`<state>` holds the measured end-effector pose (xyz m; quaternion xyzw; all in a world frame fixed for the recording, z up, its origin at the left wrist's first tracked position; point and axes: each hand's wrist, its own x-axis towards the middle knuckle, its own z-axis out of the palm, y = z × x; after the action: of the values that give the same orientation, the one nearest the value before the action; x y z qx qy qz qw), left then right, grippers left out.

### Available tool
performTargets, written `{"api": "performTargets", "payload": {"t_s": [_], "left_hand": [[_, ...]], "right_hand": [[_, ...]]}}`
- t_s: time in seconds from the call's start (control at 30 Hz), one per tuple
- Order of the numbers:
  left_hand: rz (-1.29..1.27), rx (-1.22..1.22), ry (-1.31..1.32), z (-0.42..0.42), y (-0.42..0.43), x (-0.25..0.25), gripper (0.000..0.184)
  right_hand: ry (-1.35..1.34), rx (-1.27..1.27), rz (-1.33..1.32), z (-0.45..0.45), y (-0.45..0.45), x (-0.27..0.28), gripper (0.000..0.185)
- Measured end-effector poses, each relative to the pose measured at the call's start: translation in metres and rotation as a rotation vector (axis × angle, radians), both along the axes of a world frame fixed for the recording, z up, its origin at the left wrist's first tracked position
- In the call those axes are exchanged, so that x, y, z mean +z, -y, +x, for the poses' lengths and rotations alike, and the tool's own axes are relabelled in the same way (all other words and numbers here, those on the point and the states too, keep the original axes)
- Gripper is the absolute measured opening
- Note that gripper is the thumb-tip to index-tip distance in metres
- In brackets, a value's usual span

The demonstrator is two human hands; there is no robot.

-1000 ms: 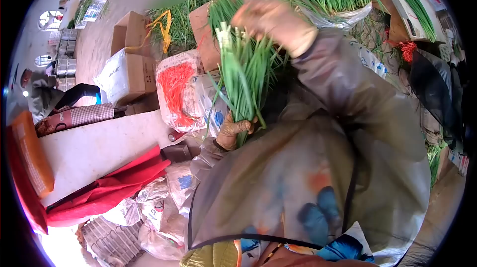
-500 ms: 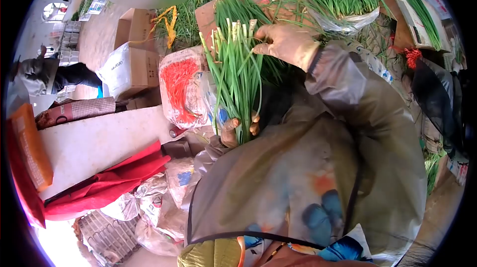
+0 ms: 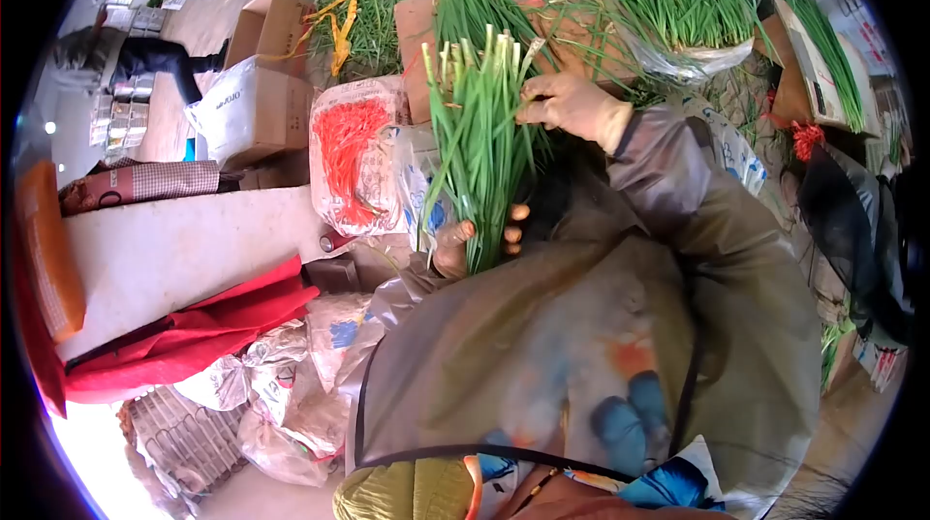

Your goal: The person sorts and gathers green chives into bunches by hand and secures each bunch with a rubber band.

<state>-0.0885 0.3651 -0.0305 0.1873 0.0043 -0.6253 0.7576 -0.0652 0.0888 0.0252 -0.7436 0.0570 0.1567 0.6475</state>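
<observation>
While the left hand (image 3: 449,251) carries the bunch of green stalks (image 3: 480,147) upright in front of the apron (image 3: 542,326), pale ends up, trouble could come from that low grip! It cups only the bottom of the bunch, and up top the stalks fan apart with uneven tips; a slack squeeze, I'd judge, could let the outer ones slide out and drop. Watch the crowding, too: seen from above, those pale ends overlap the cardboard sheet (image 3: 415,45), over towards its left edge, right by a second bunch (image 3: 470,12) lying there. Any contact could snag the two together, and a hard tug at one stalk could bend or snap its neighbours.

Now the hands! On the left, thumb and fingertips stand apart, curled round opposite sides of the bunch, green filling the space between them. On the right, the right hand (image 3: 576,106) is half-closed, fingers bent inward, fingertips right at the bunch's side, below the pale ends and by the cardboard's near edge. Has it pinched a stalk or merely brushed one? From this angle, I cannot tell.
</observation>
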Motion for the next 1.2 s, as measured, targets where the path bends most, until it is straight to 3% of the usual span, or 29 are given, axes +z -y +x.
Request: {"api": "performTargets", "payload": {"t_s": [0.1, 0.17, 0.23, 0.3, 0.43, 0.5, 0.57, 0.63, 0.7, 0.77, 0.83, 0.9, 0.97, 1.03, 1.1, 1.2], "left_hand": [[-0.005, 0.144, 0.100, -0.009, -0.009, -0.016, 0.063], [0.011, 0.142, 0.139, -0.005, -0.011, -0.014, 0.059], [0.022, 0.130, 0.177, -0.005, -0.010, -0.011, 0.055], [0.144, 0.223, 0.289, -0.006, -0.006, -0.003, 0.050], [0.097, 0.145, 0.243, 0.000, -0.003, -0.002, 0.041], [0.098, 0.159, 0.255, -0.001, -0.001, 0.002, 0.040], [0.250, 0.171, 0.378, -0.002, 0.002, 0.011, 0.045], [0.231, 0.133, 0.346, 0.000, 0.008, 0.014, 0.046], [0.274, 0.130, 0.389, -0.003, 0.012, 0.021, 0.046], [0.303, 0.086, 0.395, -0.004, 0.011, 0.018, 0.048], [0.284, 0.069, 0.386, -0.006, 0.013, 0.017, 0.052], [0.318, 0.066, 0.432, -0.006, 0.011, 0.017, 0.059], [0.095, 0.104, 0.339, -0.006, 0.008, 0.006, 0.058], [0.108, 0.134, 0.346, -0.007, 0.003, 0.004, 0.062], [0.046, 0.179, 0.336, -0.004, 0.004, 0.012, 0.062], [0.087, 0.198, 0.294, -0.002, -0.004, -0.001, 0.059]], "right_hand": [[-0.056, -0.121, 0.740, -0.010, 0.017, 0.034, 0.017], [0.038, -0.031, 1.074, -0.020, 0.046, 0.050, 0.014], [0.312, -0.127, 1.033, -0.036, 0.065, 0.064, 0.017], [0.458, -0.009, 0.964, -0.046, 0.086, 0.077, 0.016], [0.521, -0.213, 1.146, -0.063, 0.122, 0.073, 0.016], [0.495, -0.177, 1.153, -0.065, 0.135, 0.060, 0.011], [0.140, -0.281, -0.557, -0.064, 0.131, 0.040, 0.011], [0.386, -0.327, -0.396, -0.054, 0.095, 0.035, 0.017], [0.438, -0.213, -0.347, -0.042, 0.031, 0.069, 0.020], [0.618, -0.201, -0.681, -0.027, -0.012, 0.070, 0.022], [0.494, -0.099, -0.955, -0.007, -0.033, 0.055, 0.018], [0.559, -0.003, -0.855, -0.002, -0.038, 0.052, 0.016], [0.375, 0.071, -0.356, -0.015, -0.036, 0.061, 0.012], [0.315, 0.101, 0.039, -0.042, -0.028, 0.092, 0.009], [0.406, 0.195, 0.074, -0.063, -0.001, 0.118, 0.006], [0.385, 0.021, 0.471, -0.086, 0.051, 0.089, 0.012]]}}
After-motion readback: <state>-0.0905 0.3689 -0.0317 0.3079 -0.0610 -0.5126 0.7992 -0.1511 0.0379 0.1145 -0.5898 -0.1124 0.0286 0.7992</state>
